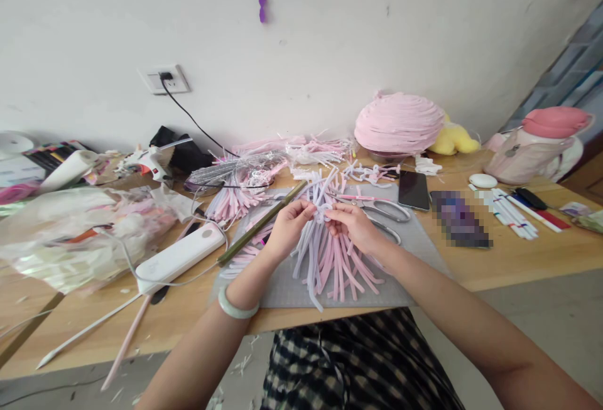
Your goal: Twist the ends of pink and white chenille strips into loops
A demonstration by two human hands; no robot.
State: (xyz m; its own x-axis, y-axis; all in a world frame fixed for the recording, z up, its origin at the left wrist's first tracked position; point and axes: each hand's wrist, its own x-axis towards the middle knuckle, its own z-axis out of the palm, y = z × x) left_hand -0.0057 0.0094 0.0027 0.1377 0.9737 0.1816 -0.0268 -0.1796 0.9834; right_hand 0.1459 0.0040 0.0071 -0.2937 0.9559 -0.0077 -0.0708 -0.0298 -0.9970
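The left hand (pixel 296 220) and right hand (pixel 349 223) together pinch a pale-lilac fuzzy looped strip (pixel 323 211), while a crumpled translucent plastic bag (pixel 44 229) holds pinkish scraps (pixel 136 212).

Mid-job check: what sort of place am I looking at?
Probably a craft workspace, though I can't tell whether it's in a home or a small studio. Fuzzy pink strips, scissors and what looks like a glue gun point to it.
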